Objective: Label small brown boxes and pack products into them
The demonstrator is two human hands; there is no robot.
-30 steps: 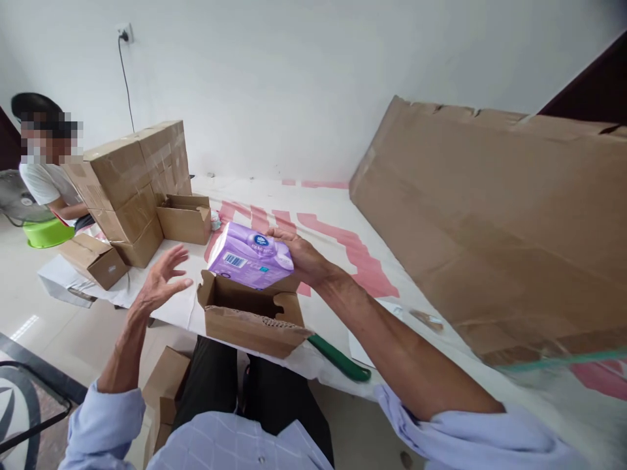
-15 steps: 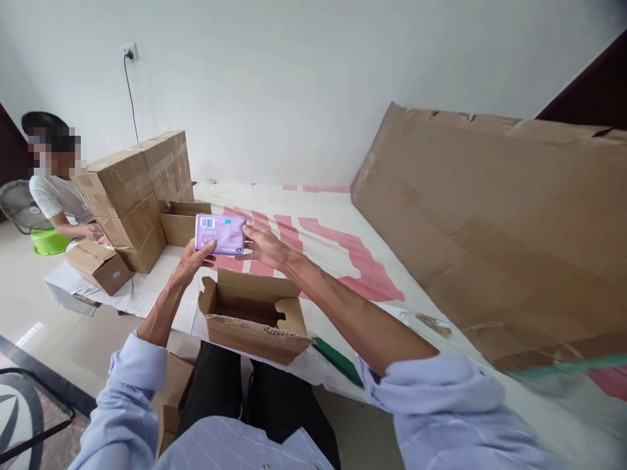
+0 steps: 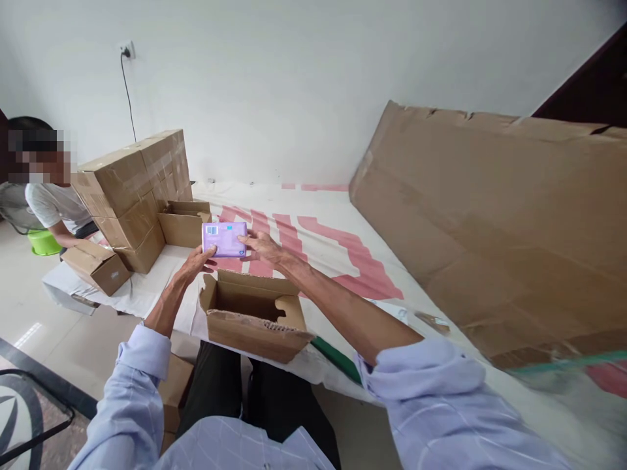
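A purple packet with a barcode label on its upper left is held up between both hands. My left hand grips its lower left corner, thumb on the near face. On the right edge, my right hand closes with its thumb over the front and fingers behind. Just below and nearer to me, an open cardboard box stands on the cloth-covered table, flaps up. Its visible inner wall is bare brown; the bottom is partly hidden by the front flap.
Stacked cardboard boxes stand at the left, with another open box beside them and a smaller box before them. A person sits behind the stack. A large cardboard sheet leans along the right side.
The packet and both hands have come slightly lower, closer to the open box. The person at the left has leaned further left and down.
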